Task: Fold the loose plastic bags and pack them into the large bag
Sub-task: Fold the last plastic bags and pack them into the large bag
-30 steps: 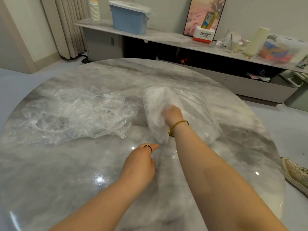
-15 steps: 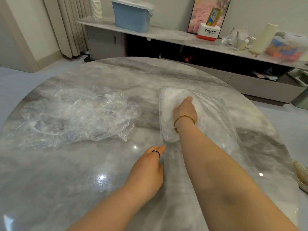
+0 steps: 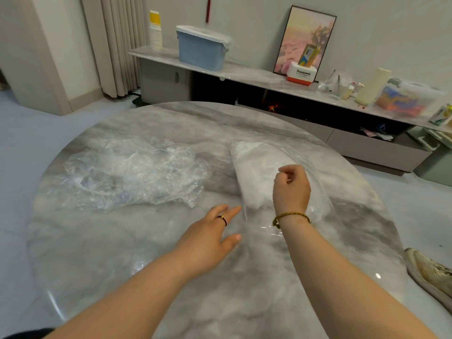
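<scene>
A large clear bag lies right of centre on the round marble table, with a white wad of folded bags packed in its far end. My right hand hovers over that wad, its fingers curled in a loose fist with nothing visible in them. My left hand rests flat on the table at the bag's near left edge, fingers straight and spread. To the left sits a crumpled pile of loose clear plastic bags, with neither hand on it.
Behind the table runs a long low cabinet holding a blue lidded bin, stacked cups, a framed picture, a Panasonic box and clutter. A curtain hangs at the back left. A shoe lies on the floor by the table's right edge.
My right hand has drawn back toward me off the white wad and curled up. My left hand opened from a loose curl to flat fingers. The camera tilted up slightly.
</scene>
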`<state>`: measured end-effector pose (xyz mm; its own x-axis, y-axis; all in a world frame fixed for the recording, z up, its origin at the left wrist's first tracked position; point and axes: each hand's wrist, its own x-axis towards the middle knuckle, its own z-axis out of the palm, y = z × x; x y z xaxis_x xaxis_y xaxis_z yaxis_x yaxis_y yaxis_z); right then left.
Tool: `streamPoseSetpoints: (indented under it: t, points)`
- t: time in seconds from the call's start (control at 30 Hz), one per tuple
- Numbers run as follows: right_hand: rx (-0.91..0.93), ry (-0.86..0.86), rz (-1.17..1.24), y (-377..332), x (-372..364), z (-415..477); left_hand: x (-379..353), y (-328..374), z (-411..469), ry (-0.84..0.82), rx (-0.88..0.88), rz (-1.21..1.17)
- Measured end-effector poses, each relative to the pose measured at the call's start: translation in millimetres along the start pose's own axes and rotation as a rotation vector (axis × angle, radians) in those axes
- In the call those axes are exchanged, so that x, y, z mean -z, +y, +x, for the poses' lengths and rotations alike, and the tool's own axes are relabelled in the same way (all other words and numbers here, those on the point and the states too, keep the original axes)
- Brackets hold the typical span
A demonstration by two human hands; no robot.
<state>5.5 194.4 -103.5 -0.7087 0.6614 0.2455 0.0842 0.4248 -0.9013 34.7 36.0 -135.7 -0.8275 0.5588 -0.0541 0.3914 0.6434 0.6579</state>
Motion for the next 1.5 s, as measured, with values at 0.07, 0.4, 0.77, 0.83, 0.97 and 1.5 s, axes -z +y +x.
streamPoseSetpoints:
  t: [0.07, 0.4, 0.77, 0.83, 0.97, 1.5]
  points:
    - [0.093, 0.076, 0.049, -10.5, 1.3, -16.0, 10.0, -8.1, -4.9, 0.051, 0.017, 0.07]
    - [0.529, -0.601, -0.524, -35.7, -65.7, -66.4, 60.2, -97.5, -56.4, 0.078, 0.395, 0.415]
    - [0.62, -0.614, -1.011, -19.9, -143.8, -65.5, 61.7, -135.4, -69.4, -0.044, 0.568, 0.451]
    - [0.646, -0.587, -0.973, -20.9, -142.1, -58.3, 61.8, -136.6, -67.8, -0.056, 0.577, 0.458]
    - [0.758, -0.328, -0.704, -23.3, -136.6, -49.4, 62.2, -137.7, -66.5, -0.052, 0.575, 0.466]
    - [1.33, -0.449, -0.378, 26.1, -29.6, -112.5, 56.6, -118.4, -83.2, 0.564, -0.085, 0.511]
